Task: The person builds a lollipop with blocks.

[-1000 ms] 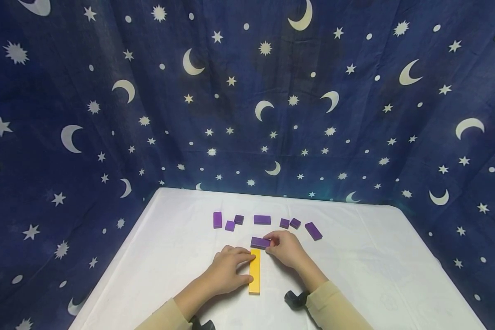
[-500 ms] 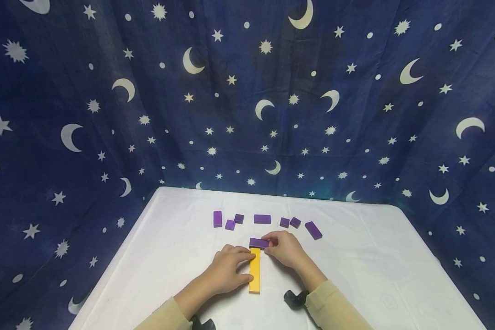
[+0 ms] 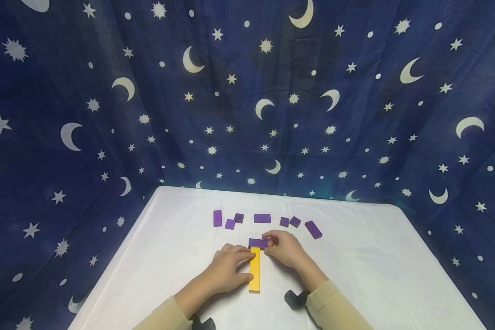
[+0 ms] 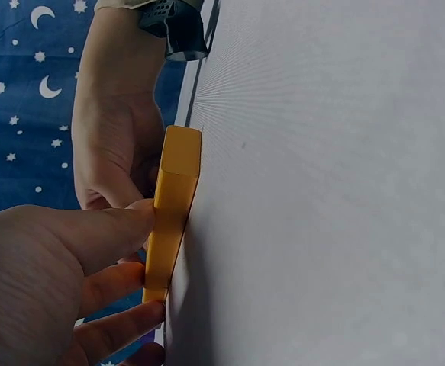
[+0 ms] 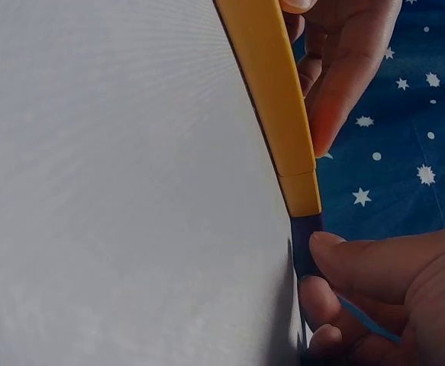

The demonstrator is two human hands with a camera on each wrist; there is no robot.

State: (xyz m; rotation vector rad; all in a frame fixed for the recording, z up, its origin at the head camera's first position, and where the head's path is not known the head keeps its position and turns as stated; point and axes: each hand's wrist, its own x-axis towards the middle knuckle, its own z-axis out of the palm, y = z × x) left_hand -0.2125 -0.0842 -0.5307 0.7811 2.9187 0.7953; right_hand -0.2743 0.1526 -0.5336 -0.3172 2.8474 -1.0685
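A long yellow block (image 3: pixel 254 270) lies on the table, pointing away from me; a seam crosses it near its far end in both wrist views. My left hand (image 3: pixel 228 270) rests its thumb and fingertips along the block's left side and top edge. Across the far end sits a purple rectangular block (image 3: pixel 257 243). My right hand (image 3: pixel 286 249) pinches its right end between thumb and fingers. In the right wrist view, the purple block (image 5: pixel 304 240) meets the end of the yellow block (image 5: pixel 272 91). My right fingers hide the purple block's right end in the head view.
Behind the hands lies a loose row of purple blocks: upright-lying one (image 3: pixel 217 218), small cubes (image 3: pixel 230 224) at left, a crosswise block (image 3: pixel 262 218), more cubes (image 3: pixel 284 222) and a slanted block (image 3: pixel 313 229). A star-and-moon curtain (image 3: pixel 247 114) surrounds the white table (image 3: pixel 354 256).
My right hand has slid the purple block slightly left, bringing it against the yellow block's far end and more over it. My left hand stays in place on the yellow block.
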